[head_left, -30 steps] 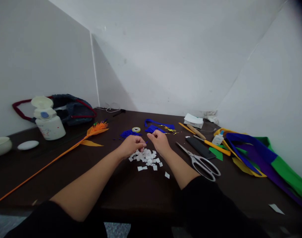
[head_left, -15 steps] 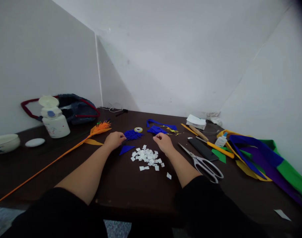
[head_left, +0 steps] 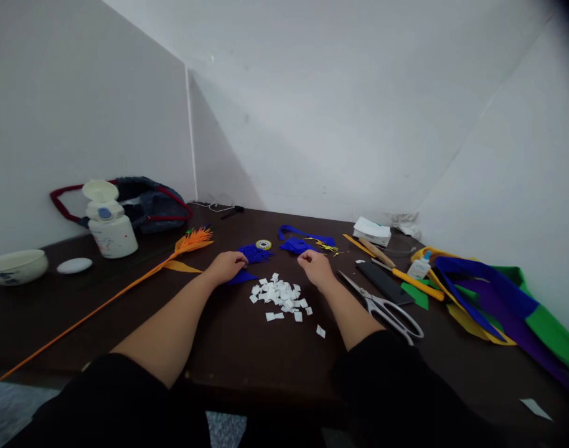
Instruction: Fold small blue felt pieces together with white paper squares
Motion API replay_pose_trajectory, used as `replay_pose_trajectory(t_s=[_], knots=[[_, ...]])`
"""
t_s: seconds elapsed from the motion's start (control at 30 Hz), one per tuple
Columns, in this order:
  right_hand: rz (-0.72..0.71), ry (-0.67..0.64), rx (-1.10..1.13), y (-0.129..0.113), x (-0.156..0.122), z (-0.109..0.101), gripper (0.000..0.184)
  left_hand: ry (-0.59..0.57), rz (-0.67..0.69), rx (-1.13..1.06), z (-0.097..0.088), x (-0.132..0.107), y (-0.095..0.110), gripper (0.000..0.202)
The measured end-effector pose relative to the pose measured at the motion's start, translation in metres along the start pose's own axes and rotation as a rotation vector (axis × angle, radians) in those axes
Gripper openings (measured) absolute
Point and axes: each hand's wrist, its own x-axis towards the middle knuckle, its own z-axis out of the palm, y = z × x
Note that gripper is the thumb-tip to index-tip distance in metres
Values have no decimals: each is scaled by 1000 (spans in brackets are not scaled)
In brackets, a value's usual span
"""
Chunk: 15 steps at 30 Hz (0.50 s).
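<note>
My left hand [head_left: 228, 266] is closed in a pinch beside the blue fringed pile [head_left: 256, 253], over one end of a blue triangular scrap [head_left: 242, 277]. What its fingertips hold, if anything, is too small to tell. My right hand [head_left: 315, 269] also has thumb and finger pressed together, just in front of a folded blue piece [head_left: 294, 244] with yellow threads [head_left: 325, 244]; its fingertips show nothing I can make out. Between the hands and nearer to me lies a loose heap of small white squares [head_left: 279, 294]. A round spool [head_left: 263, 244] sits behind the blue pile.
At right lie scissors [head_left: 382, 305], a black case [head_left: 385, 281], a yellow-handled cutter [head_left: 418, 283], a glue bottle [head_left: 419, 266] and coloured fabric strips [head_left: 490, 289]. At left are an orange flower stem [head_left: 116, 295], a white bottle [head_left: 112, 235], a bowl [head_left: 16, 267] and a bag [head_left: 149, 205].
My left hand has moved slightly right, toward the blue triangle, and now covers part of it. My right hand is nearly where it was. The whole view has shifted a little.
</note>
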Motion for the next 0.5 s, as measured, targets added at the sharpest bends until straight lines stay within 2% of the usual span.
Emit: replay_pose_trajectory(t_s=[0.13,0.23,0.4,0.5], knots=[[-27,-131,-91,10,4,0,12,32,32,79,3,2,-1,21],[-88,-231,-166,12,4,4,20,18,67,159,3,1,0,23],[-271,-390,-353,9,1,14,38,-142,115,301,0,-1,1,30],[-311,-473,-420,7,0,13,39,-198,111,342,-2,0,-1,34]])
